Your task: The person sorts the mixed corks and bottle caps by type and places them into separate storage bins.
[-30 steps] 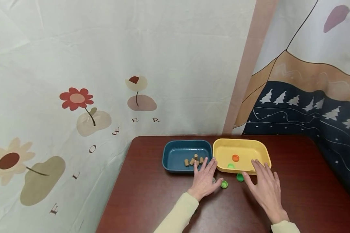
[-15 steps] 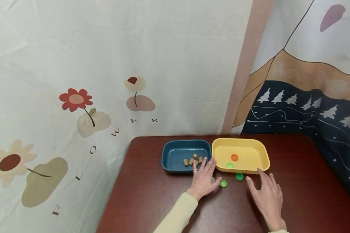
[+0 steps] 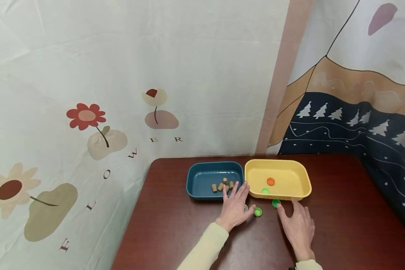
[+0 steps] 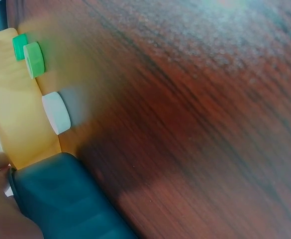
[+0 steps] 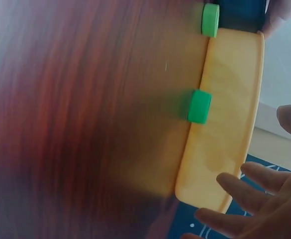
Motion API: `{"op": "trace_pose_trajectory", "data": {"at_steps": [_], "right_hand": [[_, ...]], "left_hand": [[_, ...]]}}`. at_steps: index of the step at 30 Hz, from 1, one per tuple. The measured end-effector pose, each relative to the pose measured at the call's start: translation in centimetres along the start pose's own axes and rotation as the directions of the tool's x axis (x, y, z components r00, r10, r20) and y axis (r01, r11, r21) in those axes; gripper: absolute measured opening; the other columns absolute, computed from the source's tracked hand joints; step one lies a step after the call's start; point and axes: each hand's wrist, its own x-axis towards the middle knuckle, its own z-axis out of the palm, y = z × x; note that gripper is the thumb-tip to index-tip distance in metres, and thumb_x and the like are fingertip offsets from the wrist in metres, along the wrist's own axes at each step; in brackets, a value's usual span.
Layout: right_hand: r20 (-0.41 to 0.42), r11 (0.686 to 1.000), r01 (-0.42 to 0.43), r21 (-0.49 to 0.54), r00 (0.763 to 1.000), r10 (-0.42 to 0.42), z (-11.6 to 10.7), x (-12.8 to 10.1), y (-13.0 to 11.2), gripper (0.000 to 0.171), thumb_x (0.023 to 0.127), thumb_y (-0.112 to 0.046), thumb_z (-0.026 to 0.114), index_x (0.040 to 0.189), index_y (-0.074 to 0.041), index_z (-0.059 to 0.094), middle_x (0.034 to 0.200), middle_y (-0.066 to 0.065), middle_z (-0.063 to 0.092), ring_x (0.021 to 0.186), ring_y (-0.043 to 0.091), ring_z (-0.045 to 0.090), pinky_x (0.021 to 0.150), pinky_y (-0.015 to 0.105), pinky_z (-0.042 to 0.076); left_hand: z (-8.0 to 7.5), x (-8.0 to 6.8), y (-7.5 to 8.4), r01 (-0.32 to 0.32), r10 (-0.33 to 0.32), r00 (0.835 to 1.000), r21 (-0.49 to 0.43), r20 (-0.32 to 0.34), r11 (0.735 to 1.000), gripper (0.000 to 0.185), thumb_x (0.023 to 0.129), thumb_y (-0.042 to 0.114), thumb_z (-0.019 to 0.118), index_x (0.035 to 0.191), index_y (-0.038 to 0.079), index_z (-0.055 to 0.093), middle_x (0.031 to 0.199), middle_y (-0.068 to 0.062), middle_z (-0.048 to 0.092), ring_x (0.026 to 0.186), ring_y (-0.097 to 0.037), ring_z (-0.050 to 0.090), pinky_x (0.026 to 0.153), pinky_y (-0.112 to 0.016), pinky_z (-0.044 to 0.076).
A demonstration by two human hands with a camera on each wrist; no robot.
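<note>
My left hand (image 3: pixel 235 200) lies flat on the dark red table (image 3: pixel 175 225), its straight fingers against the front rim of the blue tray (image 3: pixel 193 180), which holds several cork pieces (image 3: pixel 222 185). A white cap (image 4: pixel 56 113) sits by its thumb. My right hand (image 3: pixel 296 219) rests open on the table in front of the yellow tray (image 3: pixel 307 184), holding nothing, with its thumb close to a green cap (image 3: pixel 276 203). A second green cap (image 3: pixel 258 212) lies between the hands. Inside the yellow tray are an orange cap (image 3: pixel 270 181) and a green cap (image 3: pixel 265 190).
Printed cloth hangs behind the table and along its left and right sides. Both trays stand side by side near the far edge. The right wrist view has the green cap (image 5: pixel 200 106) against the yellow tray's wall (image 5: pixel 230 124).
My right hand has drawn back from the yellow tray's front rim towards me and a little left, onto the table. The left hand has stayed put.
</note>
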Motion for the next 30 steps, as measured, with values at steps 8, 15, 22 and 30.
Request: {"op": "trace_pose_trajectory", "data": {"at_steps": [8,15,22,30], "right_hand": [[0.006,0.994,-0.108,0.028,0.994,0.108,2.0,0.2,-0.3,0.092,0.094,-0.053,0.07,0.157,0.004,0.033,0.154,0.036,0.038,0.146,0.063,0.018,0.106,0.083,0.012],[0.032,0.987,-0.159,0.025,0.987,0.158,2.7,0.6,-0.5,0.097,0.092,-0.05,0.073,0.156,0.008,0.031,0.155,0.037,0.034,0.147,0.064,0.011,0.105,0.086,0.007],[0.07,0.975,-0.223,0.013,0.973,0.222,2.9,1.1,-0.9,0.091,0.092,-0.05,0.071,0.149,0.013,0.039,0.15,0.04,0.037,0.146,0.065,0.01,0.107,0.084,0.004],[0.073,0.964,-0.263,0.028,0.963,0.261,3.1,1.5,-1.5,0.085,0.093,-0.044,0.07,0.147,0.014,0.041,0.15,0.042,0.032,0.146,0.064,0.008,0.107,0.084,0.002]], "left_hand": [[0.1,0.0,0.1,0.002,-0.002,1.0,0.005,-0.005,1.0,0.073,0.099,0.058,0.054,0.159,0.02,0.044,0.167,0.006,0.033,0.156,-0.023,0.026,0.119,-0.068,0.017],[0.0,0.0,0.2,-0.006,0.006,1.0,0.009,-0.023,1.0,0.072,0.098,0.058,0.056,0.158,0.019,0.045,0.167,0.004,0.035,0.154,-0.025,0.03,0.118,-0.069,0.019],[-0.2,0.0,0.3,-0.005,0.006,1.0,0.025,-0.022,1.0,0.073,0.098,0.058,0.056,0.158,0.019,0.045,0.167,0.005,0.035,0.154,-0.025,0.03,0.117,-0.069,0.021],[-0.1,0.0,0.2,0.006,-0.006,1.0,0.022,-0.013,1.0,0.073,0.099,0.058,0.056,0.159,0.019,0.045,0.167,0.005,0.034,0.154,-0.024,0.029,0.118,-0.069,0.02]]}}
